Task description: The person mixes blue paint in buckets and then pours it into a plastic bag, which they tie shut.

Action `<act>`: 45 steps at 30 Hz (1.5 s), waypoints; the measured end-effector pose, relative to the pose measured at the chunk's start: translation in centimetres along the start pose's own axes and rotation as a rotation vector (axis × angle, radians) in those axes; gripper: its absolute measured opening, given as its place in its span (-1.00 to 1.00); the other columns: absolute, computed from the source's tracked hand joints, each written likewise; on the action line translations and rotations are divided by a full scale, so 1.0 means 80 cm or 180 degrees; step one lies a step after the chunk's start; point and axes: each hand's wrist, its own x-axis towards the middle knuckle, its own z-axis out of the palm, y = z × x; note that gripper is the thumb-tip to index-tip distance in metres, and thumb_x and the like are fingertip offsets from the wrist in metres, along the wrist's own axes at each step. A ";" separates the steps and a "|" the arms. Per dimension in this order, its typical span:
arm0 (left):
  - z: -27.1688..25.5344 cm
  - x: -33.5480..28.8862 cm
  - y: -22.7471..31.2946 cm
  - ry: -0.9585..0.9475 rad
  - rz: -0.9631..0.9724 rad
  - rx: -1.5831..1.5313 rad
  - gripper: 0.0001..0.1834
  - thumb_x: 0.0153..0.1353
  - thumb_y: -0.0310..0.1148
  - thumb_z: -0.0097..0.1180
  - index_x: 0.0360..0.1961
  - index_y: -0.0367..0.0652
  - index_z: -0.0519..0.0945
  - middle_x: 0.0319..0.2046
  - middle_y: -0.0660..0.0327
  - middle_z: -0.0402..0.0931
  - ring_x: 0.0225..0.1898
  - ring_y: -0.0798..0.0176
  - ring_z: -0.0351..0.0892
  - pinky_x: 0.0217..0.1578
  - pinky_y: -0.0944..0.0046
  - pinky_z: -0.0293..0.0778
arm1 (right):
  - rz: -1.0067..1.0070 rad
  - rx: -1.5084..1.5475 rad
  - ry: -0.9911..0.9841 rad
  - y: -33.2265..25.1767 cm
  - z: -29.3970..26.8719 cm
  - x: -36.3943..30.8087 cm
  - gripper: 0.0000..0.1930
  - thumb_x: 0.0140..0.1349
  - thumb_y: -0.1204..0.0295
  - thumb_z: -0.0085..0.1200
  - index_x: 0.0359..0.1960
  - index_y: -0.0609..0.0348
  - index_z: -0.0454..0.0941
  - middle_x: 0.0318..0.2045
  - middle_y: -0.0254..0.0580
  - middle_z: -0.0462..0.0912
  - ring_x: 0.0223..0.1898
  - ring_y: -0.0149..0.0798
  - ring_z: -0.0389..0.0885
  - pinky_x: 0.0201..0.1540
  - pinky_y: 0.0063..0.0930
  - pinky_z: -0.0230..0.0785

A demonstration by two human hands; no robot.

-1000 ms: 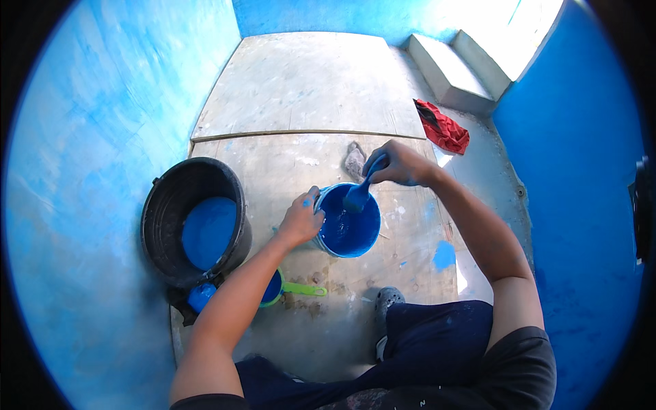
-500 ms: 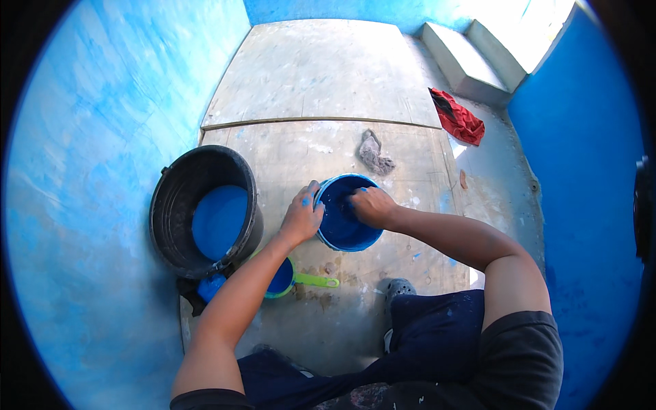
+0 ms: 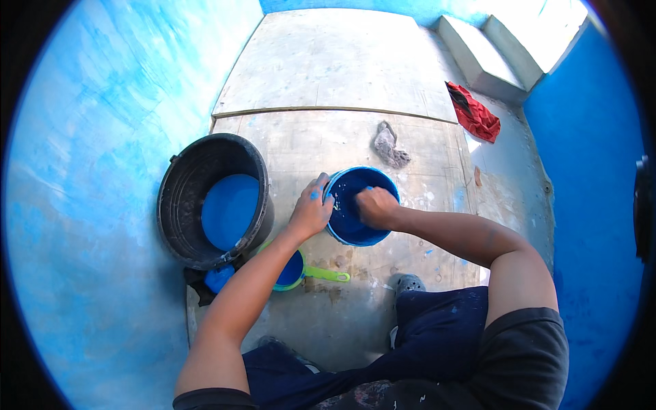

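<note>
A blue paint bucket (image 3: 361,241) stands in front of me on the boards, with dark blue paint inside and smeared over its walls. My left hand (image 3: 313,208) grips its left rim, thumb on the inner side, blue paint on the fingers. Down in the bucket's mouth, my right hand (image 3: 378,207) is closed in a fist; whatever it holds is hidden beneath it. A green-handled dipper (image 3: 326,274) holding blue paint lies near my left forearm, which partly covers it. To the left, a large black tub (image 3: 174,198) is tilted slightly and contains lighter blue paint.
A grey rag (image 3: 389,147) lies beyond the bucket, and a red cloth (image 3: 478,117) by the concrete steps (image 3: 482,61). Blue-painted walls (image 3: 89,205) rise on both sides. Beside the tub's base is a dark bundle (image 3: 198,285). My shoe (image 3: 410,283) is close to the bucket.
The whole view has shifted a little, moving the scene right and up. Within the bucket, my right fist has moved slightly left and nearer. My left hand keeps its hold on the rim.
</note>
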 end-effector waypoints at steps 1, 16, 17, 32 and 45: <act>0.000 0.002 0.003 -0.0040 -0.0059 -0.0007 -0.64 0.25 -0.44 0.04 0.07 -0.27 0.41 -0.06 -0.26 0.52 0.03 -0.38 0.49 0.10 -0.20 0.40 | -0.0107 0.0031 -0.0292 -0.001 0.005 0.001 -0.82 0.08 0.46 0.15 -0.28 0.26 0.63 -0.27 0.14 0.70 -0.19 0.17 0.70 -0.06 0.03 0.55; 0.004 0.004 0.008 0.0022 -0.0100 -0.0004 -0.65 0.25 -0.44 0.07 0.05 -0.24 0.40 -0.08 -0.24 0.52 0.02 -0.38 0.50 0.07 -0.21 0.42 | -0.0154 0.0626 -0.0101 -0.011 0.026 -0.004 -0.86 0.08 0.50 0.14 -0.36 0.30 0.65 -0.32 0.22 0.70 -0.17 0.27 0.68 -0.02 0.04 0.55; 0.004 0.005 0.010 0.0020 -0.0124 -0.0019 -0.65 0.25 -0.44 0.07 0.05 -0.24 0.40 -0.08 -0.24 0.52 0.02 -0.38 0.50 0.07 -0.21 0.42 | -0.0220 0.0827 0.0116 -0.011 0.028 -0.004 -0.85 0.08 0.49 0.15 -0.35 0.31 0.66 -0.31 0.26 0.69 -0.13 0.26 0.67 0.01 0.06 0.53; 0.011 0.009 0.001 0.0035 -0.0138 -0.0061 -0.65 0.27 -0.43 0.06 0.07 -0.20 0.40 -0.07 -0.21 0.53 0.04 -0.37 0.50 0.08 -0.21 0.42 | 0.0139 0.1019 0.0770 0.010 0.033 0.020 -0.87 0.10 0.52 0.12 -0.36 0.33 0.64 -0.31 0.23 0.69 -0.15 0.28 0.67 -0.03 0.10 0.52; 0.016 0.010 -0.009 0.0115 -0.0118 -0.0126 -0.67 0.28 -0.43 0.06 0.06 -0.21 0.40 -0.11 -0.22 0.52 0.00 -0.37 0.51 0.04 -0.22 0.43 | 0.0018 0.0844 0.1448 0.011 0.020 0.024 -0.81 0.08 0.55 0.14 -0.25 0.27 0.67 -0.26 0.23 0.70 -0.12 0.25 0.68 -0.02 0.03 0.56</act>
